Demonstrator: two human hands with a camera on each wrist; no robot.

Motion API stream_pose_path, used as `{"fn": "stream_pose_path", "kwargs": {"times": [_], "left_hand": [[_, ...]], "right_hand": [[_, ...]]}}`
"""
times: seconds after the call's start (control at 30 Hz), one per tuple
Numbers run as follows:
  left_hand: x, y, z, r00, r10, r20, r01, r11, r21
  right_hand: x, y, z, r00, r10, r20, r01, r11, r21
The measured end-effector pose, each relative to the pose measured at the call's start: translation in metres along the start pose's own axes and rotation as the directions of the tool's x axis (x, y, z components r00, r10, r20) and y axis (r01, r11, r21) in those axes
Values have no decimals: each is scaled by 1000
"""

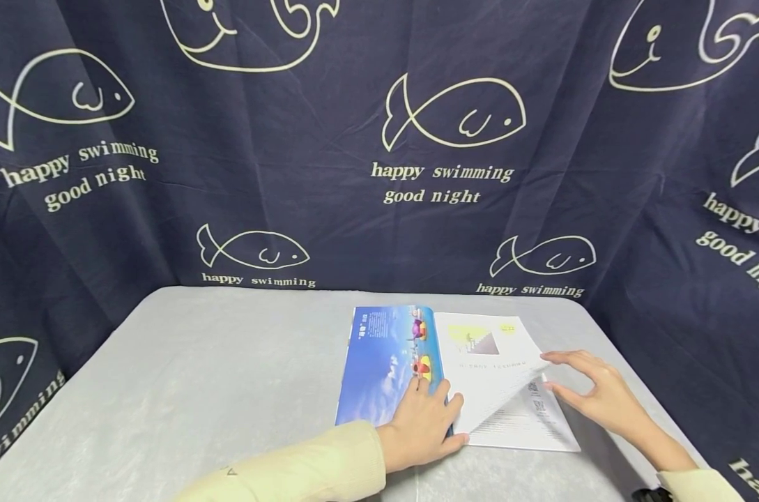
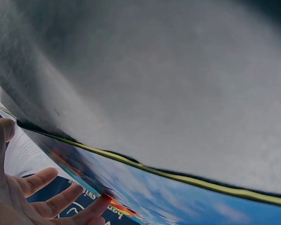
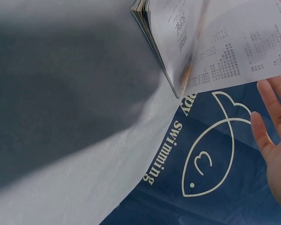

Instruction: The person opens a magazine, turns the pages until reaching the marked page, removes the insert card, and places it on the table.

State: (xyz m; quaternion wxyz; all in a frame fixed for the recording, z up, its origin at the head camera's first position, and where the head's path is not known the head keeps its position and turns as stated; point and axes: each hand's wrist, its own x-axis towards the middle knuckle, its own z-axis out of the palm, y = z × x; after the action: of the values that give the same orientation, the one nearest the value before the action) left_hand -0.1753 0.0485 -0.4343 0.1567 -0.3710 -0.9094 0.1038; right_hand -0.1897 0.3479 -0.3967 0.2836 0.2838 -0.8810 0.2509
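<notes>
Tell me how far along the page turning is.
Done: the booklet lies open, blue side exposed, with the left hand on it. In hand: one page is raised at a slant, its edge at the right hand. Remaining: that page is not yet flat, so its turn looks unfinished; another printed page shows beneath.

Left fingers [image 2: 91, 210] on blue page [image 2: 187, 201], grey tabletop [image 2: 168, 84]

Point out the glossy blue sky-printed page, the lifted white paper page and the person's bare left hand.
Glossy blue sky-printed page [image 1: 377, 369]: head view, its cloudy middle.
Lifted white paper page [image 1: 488, 380]: head view, its upper face.
Bare left hand [image 1: 420, 424]: head view, its back.
</notes>
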Motion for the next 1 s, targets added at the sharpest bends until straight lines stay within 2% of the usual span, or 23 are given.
{"fn": "stream_pose_path", "kwargs": {"times": [0.27, 0.43, 0.67, 1.0], "left_hand": [[0, -1, 0, 999, -6, -37, 7, 1000, 11], [0, -2, 0, 999, -8, -35, 8, 1000, -2], [-1, -4, 1, 999, 8, -33, -9, 999, -32], [-1, -5, 2, 995, 18, -96, -24, 998, -63]], "right_hand": [[-1, 3, 0, 999, -24, -31, 23, 999, -26], [-1, 4, 1, 999, -35, -31, 34, 999, -26], [-4, 3, 6, 998, -60, 23, 61, 998, -13], [-12, 4, 18, 987, -139, 76, 136, 990, 42]]}}
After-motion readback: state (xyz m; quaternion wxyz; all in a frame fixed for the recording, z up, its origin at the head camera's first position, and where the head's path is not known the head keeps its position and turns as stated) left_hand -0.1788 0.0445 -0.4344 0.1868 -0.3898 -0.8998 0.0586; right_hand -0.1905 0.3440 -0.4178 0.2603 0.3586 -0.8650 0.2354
